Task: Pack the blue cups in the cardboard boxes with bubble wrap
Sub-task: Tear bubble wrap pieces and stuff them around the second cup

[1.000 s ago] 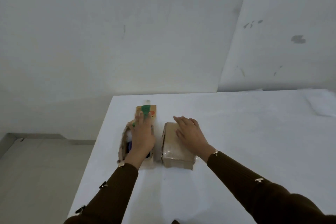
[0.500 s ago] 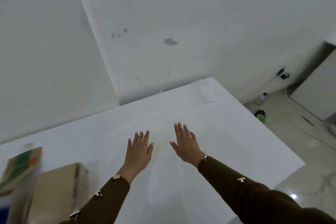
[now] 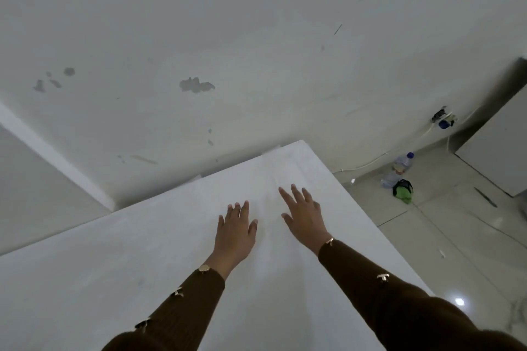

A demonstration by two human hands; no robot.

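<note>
Left hand (image 3: 235, 232), right hand (image 3: 303, 218), fingers spread, over white table (image 3: 114, 279)

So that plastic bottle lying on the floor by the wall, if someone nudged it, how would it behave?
The plastic bottle appears to lie on its side on the smooth tiled floor, so it would probably roll rather than tip. It looks clear and thin-walled, so likely light and easy to dent. Whether any liquid is left inside, I cannot tell.

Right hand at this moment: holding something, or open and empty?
Open and empty. The right hand is spread, fingers extended, above the white table, with nothing in its grasp.
</note>
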